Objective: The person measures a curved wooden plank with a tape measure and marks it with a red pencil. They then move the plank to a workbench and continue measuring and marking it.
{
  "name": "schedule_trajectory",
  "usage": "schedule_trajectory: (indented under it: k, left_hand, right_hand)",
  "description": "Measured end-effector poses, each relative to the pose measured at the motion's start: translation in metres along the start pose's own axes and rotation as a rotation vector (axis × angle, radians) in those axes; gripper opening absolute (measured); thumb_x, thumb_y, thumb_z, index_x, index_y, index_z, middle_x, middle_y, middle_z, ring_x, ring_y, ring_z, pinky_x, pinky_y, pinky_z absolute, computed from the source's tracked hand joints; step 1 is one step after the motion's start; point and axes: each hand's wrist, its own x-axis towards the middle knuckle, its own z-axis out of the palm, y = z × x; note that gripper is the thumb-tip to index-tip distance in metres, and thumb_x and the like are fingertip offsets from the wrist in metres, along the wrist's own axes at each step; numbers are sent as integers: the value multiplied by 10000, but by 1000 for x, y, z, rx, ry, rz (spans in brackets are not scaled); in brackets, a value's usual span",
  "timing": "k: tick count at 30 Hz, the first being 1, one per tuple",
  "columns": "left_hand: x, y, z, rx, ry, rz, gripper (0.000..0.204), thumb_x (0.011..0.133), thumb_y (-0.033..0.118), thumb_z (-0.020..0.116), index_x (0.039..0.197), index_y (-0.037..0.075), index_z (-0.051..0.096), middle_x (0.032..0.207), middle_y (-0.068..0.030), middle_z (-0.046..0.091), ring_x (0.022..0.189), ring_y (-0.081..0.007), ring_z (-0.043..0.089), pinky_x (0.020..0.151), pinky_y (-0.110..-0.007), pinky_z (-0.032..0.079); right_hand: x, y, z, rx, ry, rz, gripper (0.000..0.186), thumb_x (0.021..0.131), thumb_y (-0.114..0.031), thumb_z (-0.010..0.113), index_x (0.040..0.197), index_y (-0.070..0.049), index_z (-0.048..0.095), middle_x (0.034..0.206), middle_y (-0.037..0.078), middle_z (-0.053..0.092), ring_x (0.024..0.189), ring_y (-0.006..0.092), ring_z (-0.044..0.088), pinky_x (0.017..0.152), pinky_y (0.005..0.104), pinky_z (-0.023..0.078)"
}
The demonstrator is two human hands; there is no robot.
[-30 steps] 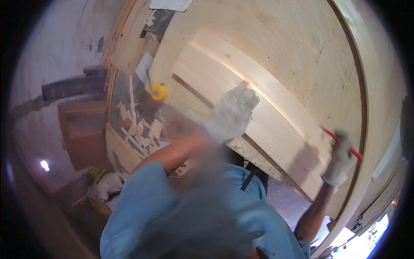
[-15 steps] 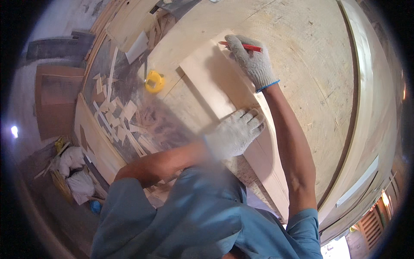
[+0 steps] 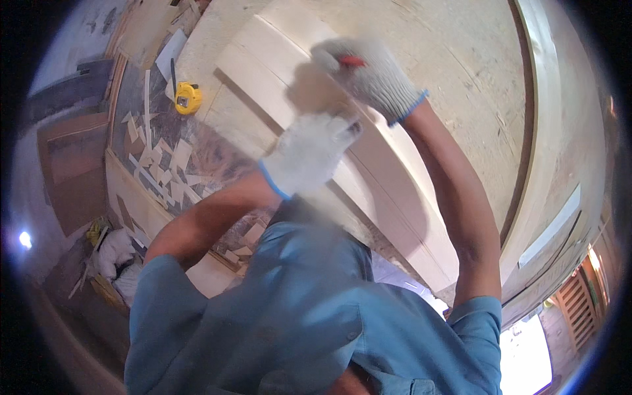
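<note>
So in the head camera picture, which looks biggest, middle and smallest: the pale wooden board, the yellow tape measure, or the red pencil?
1. pale wooden board
2. yellow tape measure
3. red pencil, mostly hidden inside the gloved right hand, so its full size is unsure.

**Blue shirt, white knit gloves**

The person wears a short-sleeved blue work shirt (image 3: 309, 316) of plain cloth, with a stitched seam running down its front. Above the shirt, both forearms are bare. The left hand (image 3: 306, 151) is covered by a white knitted glove with a thin blue band at the cuff. The right hand (image 3: 375, 76), beyond the shirt's right sleeve, wears a matching white knitted glove, also edged in blue at the wrist.
</note>
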Motion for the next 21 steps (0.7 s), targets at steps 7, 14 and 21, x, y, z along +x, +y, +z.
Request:
schedule_trajectory:
  k: [7, 14, 21]
  left_hand:
    - [7, 8, 6, -1, 175, 30, 483, 764, 50, 621, 1246, 40, 648, 1340, -154, 597, 1275, -359, 557, 1083, -447, 463]
    - [5, 20, 6, 33, 159, 0, 464, 817, 30, 609, 1280, 51, 629, 1352, -167, 588, 1258, -367, 564, 1078, -427, 465]
    - [4, 23, 15, 72, 140, -58, 470, 835, 36, 588, 1305, 36, 616, 1376, -187, 569, 1268, -373, 557, 1065, -421, 469]
  right_hand:
    - [-176, 11, -37, -9, -25, 71, 334, 919, -194, 532, 1176, -48, 688, 1011, 197, 693, 931, 390, 659, 857, 450, 528]
    - [-320, -5, -80, -53, -131, 304, 367, 814, -61, 625, 1176, -48, 678, 1041, 175, 693, 941, 371, 648, 851, 443, 521]
    - [-437, -16, -107, -151, -48, 350, 241, 959, -219, 636, 1081, -29, 721, 952, 158, 717, 838, 334, 671, 746, 418, 538]
